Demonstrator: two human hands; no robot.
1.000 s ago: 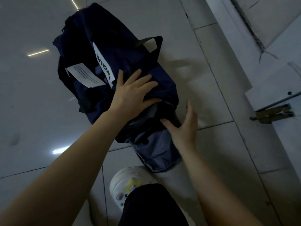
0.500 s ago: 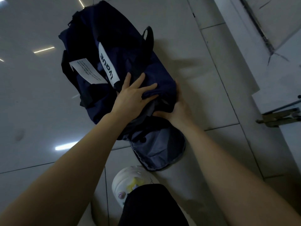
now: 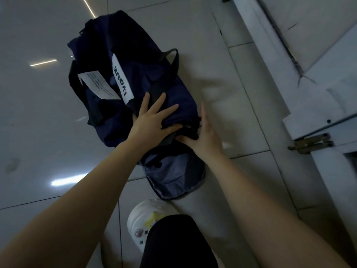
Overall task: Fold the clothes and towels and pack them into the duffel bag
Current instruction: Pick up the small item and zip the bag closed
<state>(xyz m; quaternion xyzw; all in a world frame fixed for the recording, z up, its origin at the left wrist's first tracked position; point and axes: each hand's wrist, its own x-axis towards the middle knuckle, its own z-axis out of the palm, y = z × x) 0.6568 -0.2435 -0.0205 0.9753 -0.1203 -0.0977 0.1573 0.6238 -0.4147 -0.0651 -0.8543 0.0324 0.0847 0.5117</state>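
A navy duffel bag (image 3: 123, 55) lies on the tiled floor, with a white brand label (image 3: 121, 82) and a white paper tag (image 3: 98, 86) on top. Its near end flap (image 3: 173, 176) hangs open, showing grey-blue lining. My left hand (image 3: 152, 117) presses flat on the bag's top near that end, fingers spread. My right hand (image 3: 204, 136) rests against the bag's right side at the opening, thumb at the dark edge and fingers straight. What lies inside the bag is hidden.
A black carry strap (image 3: 172, 55) loops off the bag's right side. My white shoe (image 3: 148, 215) and dark trouser leg (image 3: 177, 242) are just below the open flap. A white door frame with a metal hinge (image 3: 311, 144) runs along the right.
My right hand came in from beside the bag and now lies against its right side at the opening. My left hand stayed pressed on top. The right strap stands out in a loop again.
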